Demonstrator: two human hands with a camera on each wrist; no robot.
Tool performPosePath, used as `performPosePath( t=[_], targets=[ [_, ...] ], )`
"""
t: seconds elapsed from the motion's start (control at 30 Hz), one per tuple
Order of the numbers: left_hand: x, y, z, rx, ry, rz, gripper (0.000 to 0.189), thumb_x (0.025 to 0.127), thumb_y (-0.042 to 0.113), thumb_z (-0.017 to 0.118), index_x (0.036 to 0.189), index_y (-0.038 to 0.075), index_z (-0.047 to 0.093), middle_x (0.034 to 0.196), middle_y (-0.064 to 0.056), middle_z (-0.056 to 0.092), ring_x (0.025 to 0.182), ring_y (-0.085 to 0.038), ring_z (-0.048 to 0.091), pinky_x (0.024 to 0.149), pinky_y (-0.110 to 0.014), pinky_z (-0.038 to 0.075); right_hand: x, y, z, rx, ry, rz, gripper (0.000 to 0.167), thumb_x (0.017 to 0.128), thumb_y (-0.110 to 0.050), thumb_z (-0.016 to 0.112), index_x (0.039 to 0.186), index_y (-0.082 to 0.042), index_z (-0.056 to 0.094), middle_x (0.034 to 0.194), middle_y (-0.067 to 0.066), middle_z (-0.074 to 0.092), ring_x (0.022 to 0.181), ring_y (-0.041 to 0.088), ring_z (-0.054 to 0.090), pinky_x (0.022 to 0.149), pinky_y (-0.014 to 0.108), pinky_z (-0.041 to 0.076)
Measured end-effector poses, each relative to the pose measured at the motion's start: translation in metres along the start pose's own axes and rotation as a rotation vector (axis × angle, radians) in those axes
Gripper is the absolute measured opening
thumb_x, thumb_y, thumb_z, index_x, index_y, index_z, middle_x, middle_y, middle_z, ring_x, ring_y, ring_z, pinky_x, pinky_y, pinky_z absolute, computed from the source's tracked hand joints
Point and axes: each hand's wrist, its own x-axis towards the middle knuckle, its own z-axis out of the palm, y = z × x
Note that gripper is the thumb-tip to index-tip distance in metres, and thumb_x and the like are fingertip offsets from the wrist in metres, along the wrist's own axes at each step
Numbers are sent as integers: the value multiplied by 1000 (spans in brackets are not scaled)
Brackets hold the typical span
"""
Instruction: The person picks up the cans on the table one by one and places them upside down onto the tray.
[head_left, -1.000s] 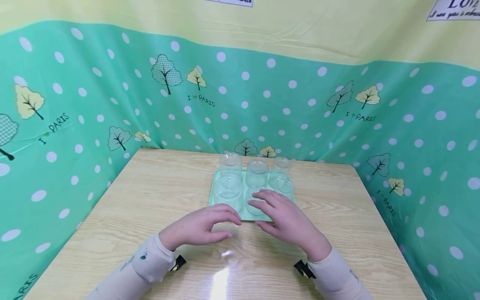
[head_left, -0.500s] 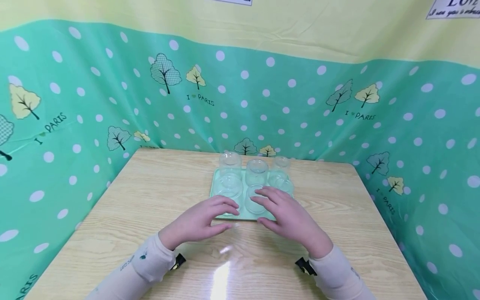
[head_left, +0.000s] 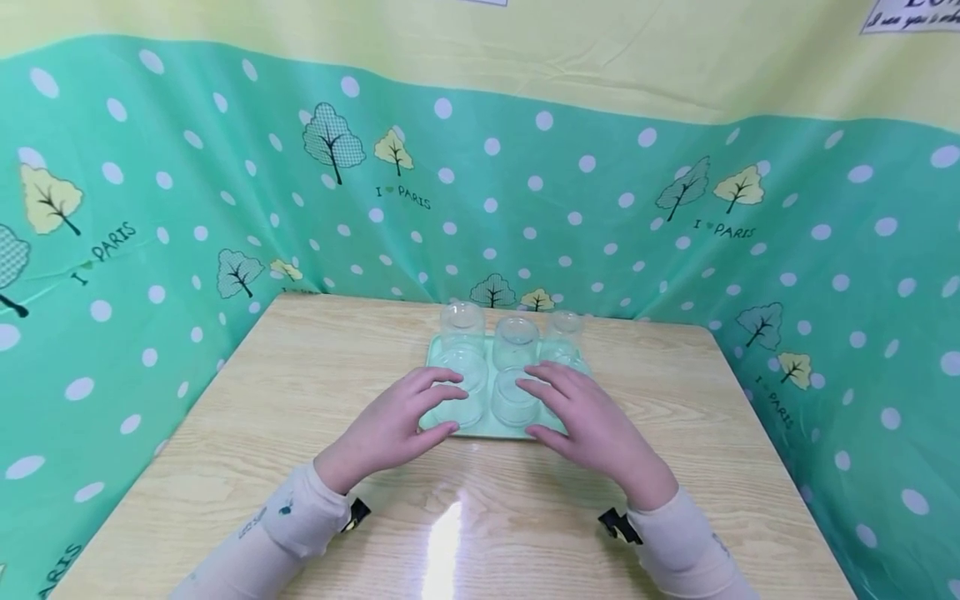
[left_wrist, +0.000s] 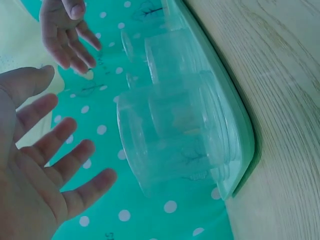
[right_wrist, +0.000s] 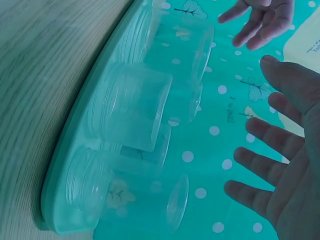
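A mint-green tray (head_left: 491, 432) bears several clear jars standing mouth down, their threaded rims near the tray in both wrist views. My left hand (head_left: 390, 421) hovers before the wide front-left jar (head_left: 474, 367), fingers spread and slightly bent. My right hand (head_left: 592, 425) hovers at the front right, fingers spread, largely hiding the front-right jar (right_wrist: 150, 195). Between the hands shows the short front-middle jar (head_left: 513, 400). Behind are the back-left jar (head_left: 461, 325), the back-middle jar (head_left: 516, 343) and the back-right jar (head_left: 565, 327). Neither hand holds anything; the wrist views show gaps to the jars.
The tray lies toward the far side of a light wooden table (head_left: 315, 367). A green dotted curtain (head_left: 487, 167) with tree prints surrounds its back and sides. Glare (head_left: 442, 542) shines on the near tabletop.
Both hands have moved slightly forward and up over the tray's front edge and a little apart. The tray and jars have stayed in place.
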Motion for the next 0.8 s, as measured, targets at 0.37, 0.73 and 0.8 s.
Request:
performPosePath(
  t=[0.37, 0.73, 0.8],
  targets=[
    [0, -3, -5, 63, 9, -100, 55, 89, 35, 80, 138, 16, 62, 143, -6, 56, 135, -26, 51, 110, -49, 47, -4, 7, -5, -8, -17, 67, 68, 93, -38, 76, 152, -21, 48, 156, 7, 47, 149, 35, 37, 121, 56, 32],
    [-2, -9, -7, 89, -57, -199, 77, 88, 43, 80, 152, 16, 46, 147, -5, 51, 137, -27, 47, 114, -48, 44, -9, 24, 3, -35, -26, 89, 74, 91, -41, 78, 154, -23, 45, 159, 6, 43, 150, 35, 34, 121, 58, 31],
    [-2, -11, -8, 98, -66, -217, 80, 87, 46, 80, 153, 17, 45, 148, -5, 50, 138, -27, 47, 114, -50, 43, -10, 27, 3, -44, -31, 102, 76, 90, -41, 78, 155, -23, 44, 160, 6, 42, 151, 35, 33, 121, 58, 31]
  ],
)
